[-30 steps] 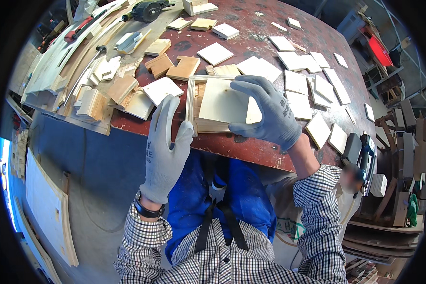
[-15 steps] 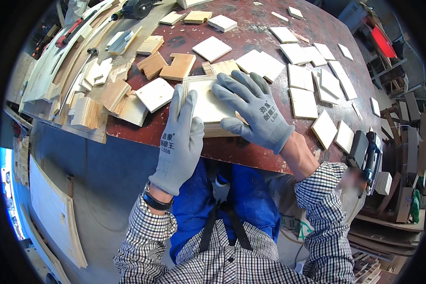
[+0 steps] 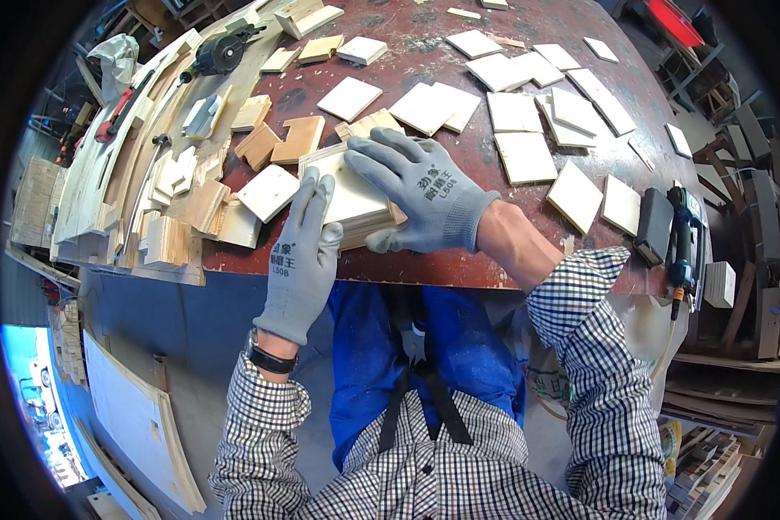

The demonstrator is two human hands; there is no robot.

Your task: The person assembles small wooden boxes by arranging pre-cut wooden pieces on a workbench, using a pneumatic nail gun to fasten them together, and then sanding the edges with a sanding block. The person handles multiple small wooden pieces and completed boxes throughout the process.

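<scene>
A stack of square pale plywood pieces lies near the table's front edge, between my two grey-gloved hands. Along its left side, my left hand rests with fingers stretched out and pointing away from me. My right hand lies over the top and right side of the stack, fingers extended and thumb down by its front right edge. Both hands are open against the wood, which they partly cover. Just left of the stack is a loose pale square; beyond it lie brown notched blocks.
Several pale wood squares are scattered over the dark red table. A black-and-teal power tool sits at the right edge. At left are long wooden strips, a cordless tool and a hammer.
The whole view has shifted, so the tabletop pieces appear farther left and higher. My right hand's fingers are closer together on the stack. My left hand stays along its left side.
</scene>
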